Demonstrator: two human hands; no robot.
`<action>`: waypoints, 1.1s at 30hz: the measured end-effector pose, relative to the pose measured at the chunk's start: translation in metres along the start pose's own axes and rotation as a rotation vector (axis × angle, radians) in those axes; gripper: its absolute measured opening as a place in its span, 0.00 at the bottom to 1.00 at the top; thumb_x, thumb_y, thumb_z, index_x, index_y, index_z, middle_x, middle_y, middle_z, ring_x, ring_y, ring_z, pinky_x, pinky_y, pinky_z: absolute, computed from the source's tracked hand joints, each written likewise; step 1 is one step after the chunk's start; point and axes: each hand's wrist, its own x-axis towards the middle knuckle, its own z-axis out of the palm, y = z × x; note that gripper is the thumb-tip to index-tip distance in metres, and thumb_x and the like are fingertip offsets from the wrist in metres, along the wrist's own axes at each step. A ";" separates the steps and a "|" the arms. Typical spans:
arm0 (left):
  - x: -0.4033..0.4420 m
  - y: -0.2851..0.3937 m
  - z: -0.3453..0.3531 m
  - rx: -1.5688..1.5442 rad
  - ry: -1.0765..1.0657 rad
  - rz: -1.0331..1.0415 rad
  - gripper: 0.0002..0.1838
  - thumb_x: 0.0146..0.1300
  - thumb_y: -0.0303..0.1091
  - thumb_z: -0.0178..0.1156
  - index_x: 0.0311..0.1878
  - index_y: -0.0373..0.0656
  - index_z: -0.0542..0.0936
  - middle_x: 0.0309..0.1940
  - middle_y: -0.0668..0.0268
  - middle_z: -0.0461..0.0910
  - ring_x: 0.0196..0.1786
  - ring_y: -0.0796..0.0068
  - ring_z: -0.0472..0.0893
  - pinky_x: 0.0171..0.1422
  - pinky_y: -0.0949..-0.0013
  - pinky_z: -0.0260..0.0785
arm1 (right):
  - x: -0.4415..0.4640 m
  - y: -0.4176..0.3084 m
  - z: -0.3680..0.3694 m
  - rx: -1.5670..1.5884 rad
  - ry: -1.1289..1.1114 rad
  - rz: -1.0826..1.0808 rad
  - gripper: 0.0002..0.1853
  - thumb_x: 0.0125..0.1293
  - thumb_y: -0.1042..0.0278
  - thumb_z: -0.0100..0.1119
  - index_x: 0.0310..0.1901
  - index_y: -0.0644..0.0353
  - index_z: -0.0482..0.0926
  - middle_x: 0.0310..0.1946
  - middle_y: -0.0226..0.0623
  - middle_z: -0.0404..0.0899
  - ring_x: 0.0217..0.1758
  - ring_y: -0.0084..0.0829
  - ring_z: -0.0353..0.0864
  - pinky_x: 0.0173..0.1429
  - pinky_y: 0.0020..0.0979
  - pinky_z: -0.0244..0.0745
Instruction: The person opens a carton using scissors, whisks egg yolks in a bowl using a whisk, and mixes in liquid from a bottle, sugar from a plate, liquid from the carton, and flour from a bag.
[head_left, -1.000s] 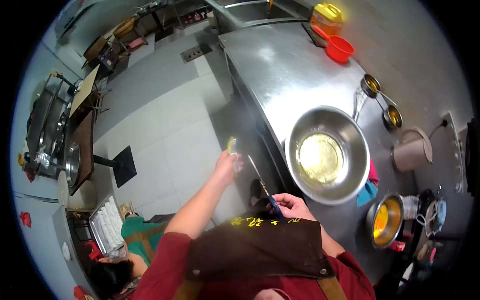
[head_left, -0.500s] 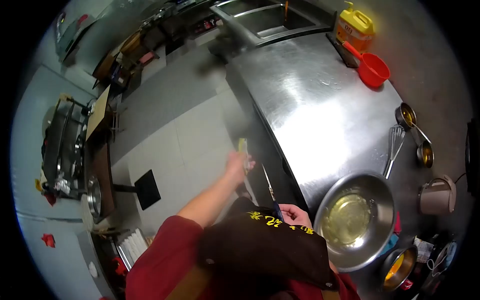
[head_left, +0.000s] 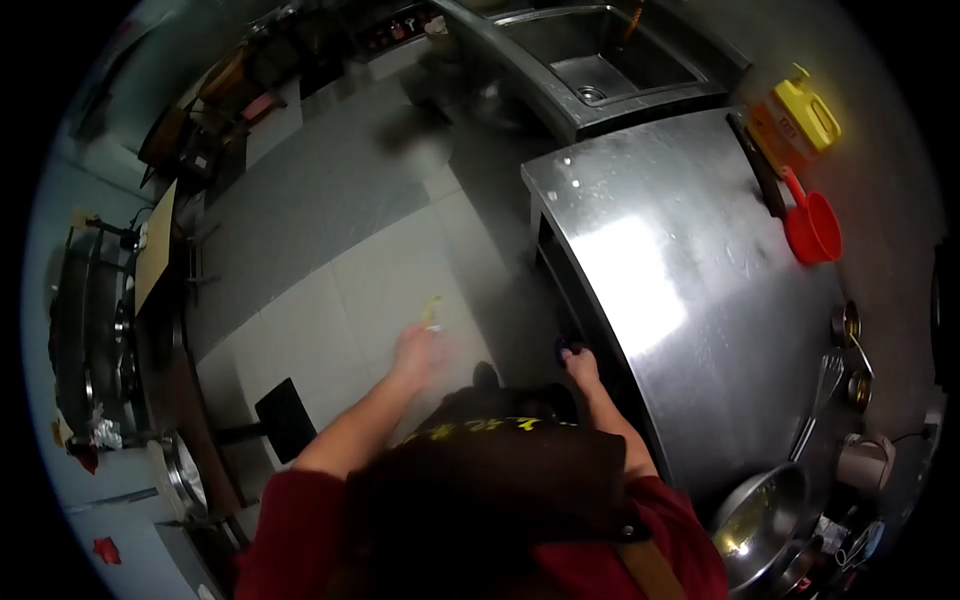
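My left hand point(head_left: 420, 355) is out over the floor, closed round a small yellow-and-clear packet point(head_left: 432, 312), which is blurred by motion. My right hand point(head_left: 577, 366) is beside the steel table's near edge. Its fingers are wrapped round a dark-blue-handled bladed tool point(head_left: 562, 350); only the handle end shows and the blade cannot be made out. The two hands are apart, both in front of my brown apron point(head_left: 490, 475). At the lower right, a large steel bowl point(head_left: 765, 515) holds a pale yellowish liquid.
The steel table point(head_left: 690, 370) runs along my right, with a sink point(head_left: 620, 75) beyond. On it are a red ladle-like scoop point(head_left: 813, 228), a yellow jug point(head_left: 793, 120), a whisk point(head_left: 818, 405) and small metal cups point(head_left: 846, 325). A wooden-topped bench point(head_left: 157, 250) stands at left.
My view has turned left, so the table and bowl sit further right. My right hand has moved forward, away from my apron, with the bladed tool. My left hand still holds the packet.
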 end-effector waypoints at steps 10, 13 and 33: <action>0.111 0.077 -0.090 0.067 0.089 -0.036 0.10 0.65 0.26 0.49 0.49 0.39 0.71 0.37 0.62 0.74 0.36 0.68 0.78 0.40 0.65 0.76 | 0.156 -0.035 0.060 -0.289 0.146 0.214 0.16 0.61 0.60 0.58 0.43 0.65 0.81 0.38 0.44 0.82 0.44 0.40 0.80 0.50 0.37 0.74; 0.151 0.117 -0.071 0.020 0.102 -0.063 0.08 0.66 0.26 0.49 0.47 0.39 0.72 0.35 0.63 0.74 0.35 0.69 0.78 0.39 0.64 0.76 | 0.173 -0.031 0.065 -0.285 0.141 0.253 0.17 0.61 0.58 0.57 0.43 0.65 0.81 0.38 0.46 0.82 0.45 0.42 0.80 0.51 0.38 0.73; 0.408 0.463 0.271 0.134 -0.372 0.424 0.18 0.68 0.34 0.55 0.58 0.39 0.66 0.42 0.60 0.76 0.33 0.69 0.81 0.30 0.70 0.74 | 0.098 -0.129 0.077 0.436 0.191 0.526 0.25 0.65 0.45 0.50 0.43 0.63 0.82 0.42 0.55 0.80 0.49 0.51 0.79 0.53 0.41 0.73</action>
